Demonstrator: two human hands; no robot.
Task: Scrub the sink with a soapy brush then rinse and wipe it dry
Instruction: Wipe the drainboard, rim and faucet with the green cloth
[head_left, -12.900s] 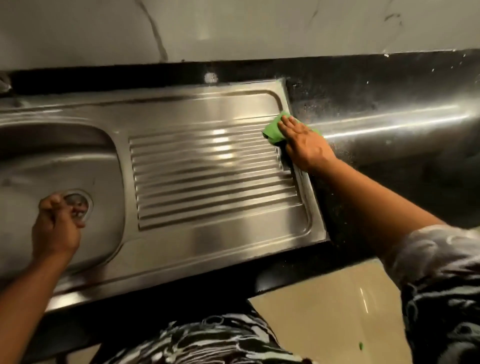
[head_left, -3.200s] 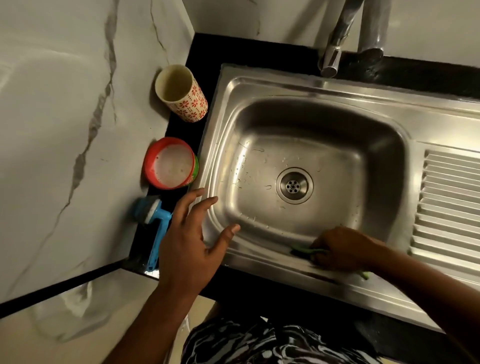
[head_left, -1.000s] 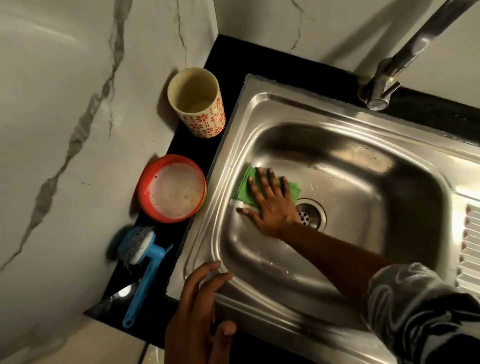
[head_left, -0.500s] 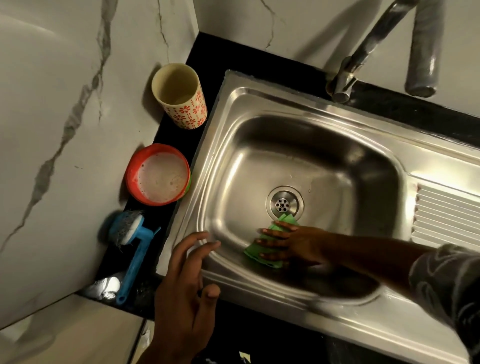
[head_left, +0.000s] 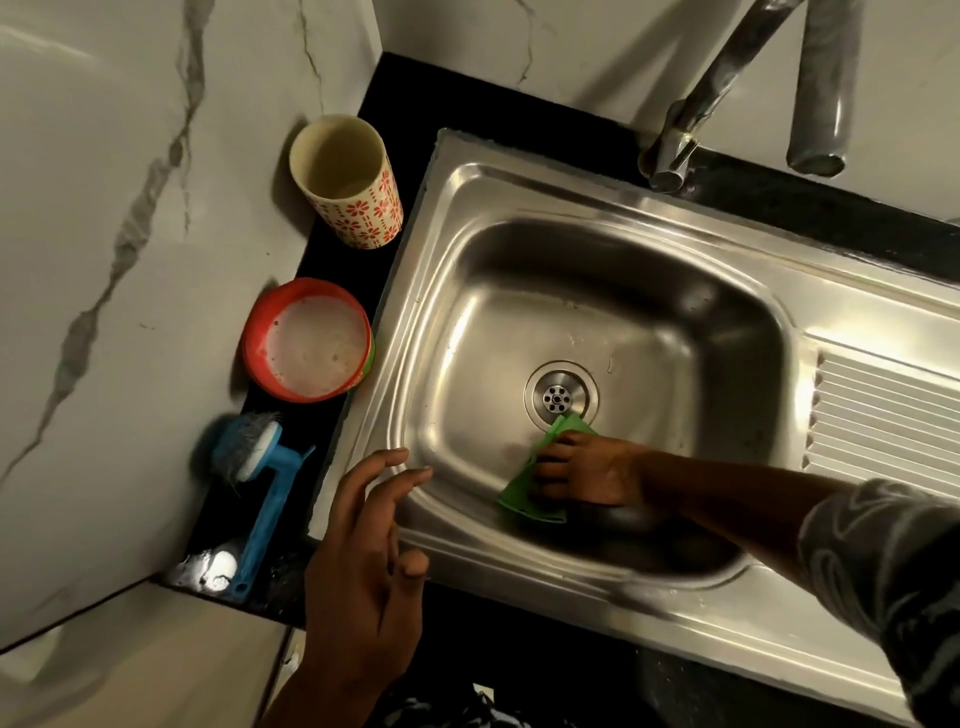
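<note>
My right hand (head_left: 587, 470) presses the green cloth (head_left: 524, 499) on the floor of the sink (head_left: 410, 364). The drain (head_left: 560, 399) sits just past it. The bowl floor farther out and to the left is bare, so there is room to slide. Steep bowl walls ring my hand in. The tap (head_left: 691, 119) hangs high up beyond it. My left hand (head_left: 363, 571) hovers by the near rim corner. Left of it, the brush (head_left: 260, 499), red bowl (head_left: 311, 345) and cup (head_left: 348, 182) fill the thin ledge by the wall (head_left: 104, 260).
</note>
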